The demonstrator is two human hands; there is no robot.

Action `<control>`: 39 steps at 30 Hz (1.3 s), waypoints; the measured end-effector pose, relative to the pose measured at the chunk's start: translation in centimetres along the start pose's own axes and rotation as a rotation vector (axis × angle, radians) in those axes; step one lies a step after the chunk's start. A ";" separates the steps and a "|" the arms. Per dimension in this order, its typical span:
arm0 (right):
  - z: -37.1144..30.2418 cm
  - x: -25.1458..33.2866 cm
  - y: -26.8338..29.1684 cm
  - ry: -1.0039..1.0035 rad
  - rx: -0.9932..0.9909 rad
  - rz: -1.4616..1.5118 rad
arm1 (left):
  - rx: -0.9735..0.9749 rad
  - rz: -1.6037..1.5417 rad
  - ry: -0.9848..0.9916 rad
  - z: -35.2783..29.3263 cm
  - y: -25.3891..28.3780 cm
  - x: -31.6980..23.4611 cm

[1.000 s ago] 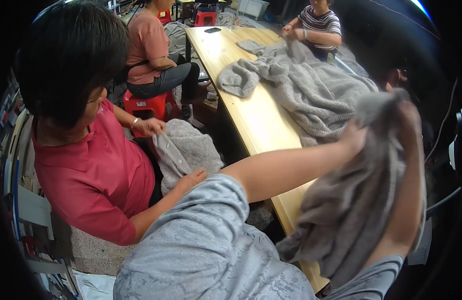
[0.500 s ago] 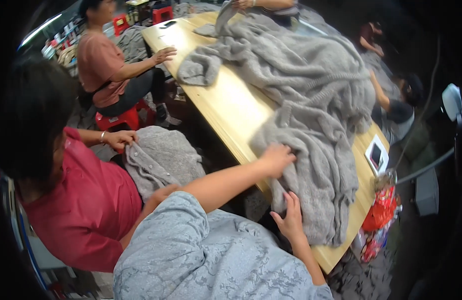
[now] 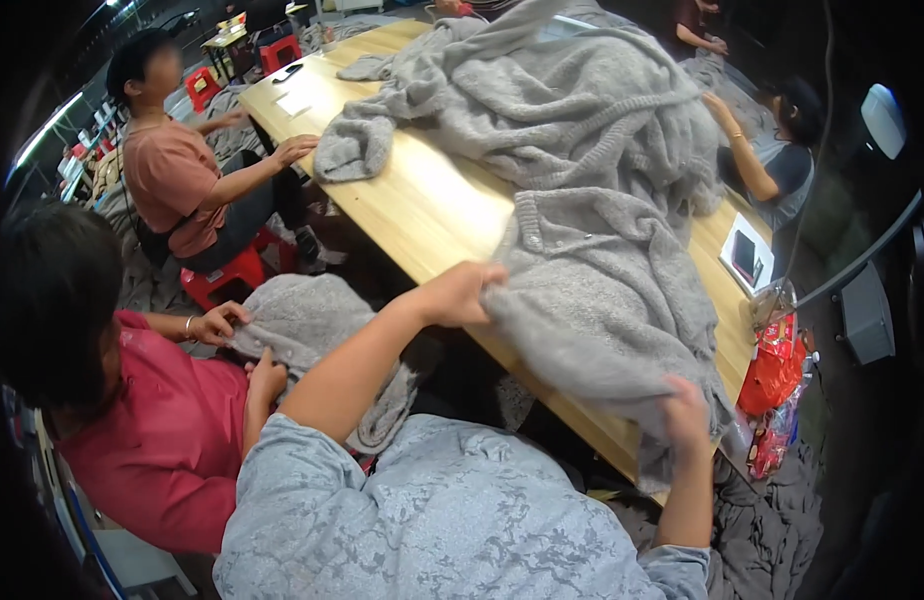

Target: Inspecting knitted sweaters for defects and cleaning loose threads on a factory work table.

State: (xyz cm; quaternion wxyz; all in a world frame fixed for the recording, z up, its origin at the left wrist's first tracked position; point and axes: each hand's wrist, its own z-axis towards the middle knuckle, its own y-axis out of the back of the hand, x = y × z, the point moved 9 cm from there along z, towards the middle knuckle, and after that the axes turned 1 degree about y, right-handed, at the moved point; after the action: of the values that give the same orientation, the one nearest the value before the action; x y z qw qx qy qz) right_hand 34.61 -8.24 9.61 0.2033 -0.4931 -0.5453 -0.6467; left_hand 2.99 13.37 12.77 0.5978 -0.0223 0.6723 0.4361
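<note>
A grey knit cardigan (image 3: 607,285) lies near the front end of the wooden table, its ribbed, buttoned edge folded on top. My left hand (image 3: 467,293) is closed on its left edge, just over the table's long side. At the cardigan's lower right, my right hand (image 3: 686,412) is closed on the knit, its fingers smeared by motion. The fabric is drawn out and slightly lifted between both hands. Beyond it spreads a heap of similar grey knitwear (image 3: 572,110), with one sleeve (image 3: 354,145) stretched to the left.
The wooden table (image 3: 432,225) runs away to the upper left. At its right edge lie a phone (image 3: 747,255) on a white tray and red plastic bags (image 3: 770,370). A co-worker in red (image 3: 172,420) handles a grey knit (image 3: 312,315) close on my left; other people sit around the table.
My hands have moved apart, left hand leftward and right hand rightward, pulling the cardigan's near edge out between them. The buttoned edge now shows. The view has shifted a little.
</note>
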 end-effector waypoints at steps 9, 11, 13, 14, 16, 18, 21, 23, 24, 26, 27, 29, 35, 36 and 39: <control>-0.7 11.3 15.3 0.394 0.117 0.145 | 0.049 -0.841 -0.104 -0.3 3.2 -2.6; 2.1 9.2 14.1 0.332 0.090 0.037 | -0.013 -0.741 -0.091 1.2 1.6 -0.5; 7.0 4.3 9.9 0.080 0.139 -0.473 | -0.184 -0.236 0.045 2.9 -1.3 2.7; 7.9 2.7 8.3 0.054 -0.041 -0.910 | -0.257 -0.041 0.135 2.8 -3.2 4.3; 8.5 3.7 2.5 0.323 -0.108 -1.060 | -0.248 -0.002 0.248 3.0 -7.2 7.2; 9.7 4.6 -4.3 0.368 -0.036 -0.259 | -0.326 -0.028 0.153 3.4 -8.7 8.2; 8.4 8.4 -15.9 0.567 0.070 -0.183 | -0.398 -0.094 0.158 2.8 -8.8 10.2; 8.2 8.8 -21.5 0.524 0.143 -0.125 | -0.424 -0.073 0.216 2.2 -7.9 11.6; 8.2 8.6 -23.0 0.515 0.180 -0.170 | -0.377 -0.058 0.273 1.8 -7.9 12.6; 9.1 7.5 -24.2 0.460 0.263 -0.184 | -0.229 -0.037 0.343 1.8 -8.3 13.6; 9.4 6.6 -24.4 0.410 0.318 -0.153 | -0.322 0.047 0.290 1.3 -7.5 13.1; 9.9 5.2 -24.2 0.368 0.394 -0.082 | -0.346 -0.049 0.326 0.8 -7.5 13.1; 10.4 4.8 -25.3 0.317 0.491 0.083 | -0.382 -0.247 0.284 1.3 -7.2 11.9; 10.5 4.7 -25.4 0.284 0.507 0.075 | -0.367 -0.262 0.245 1.3 -7.2 11.6; 10.0 4.9 -24.7 0.252 0.486 0.151 | -0.263 -0.437 0.194 1.3 -8.2 11.4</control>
State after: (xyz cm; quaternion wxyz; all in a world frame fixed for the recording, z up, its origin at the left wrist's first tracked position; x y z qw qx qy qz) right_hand 16.93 10.12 0.52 0.4294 -0.3848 -0.6164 -0.5363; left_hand 5.30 14.70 -1.11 0.6024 -0.2858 0.6433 0.3762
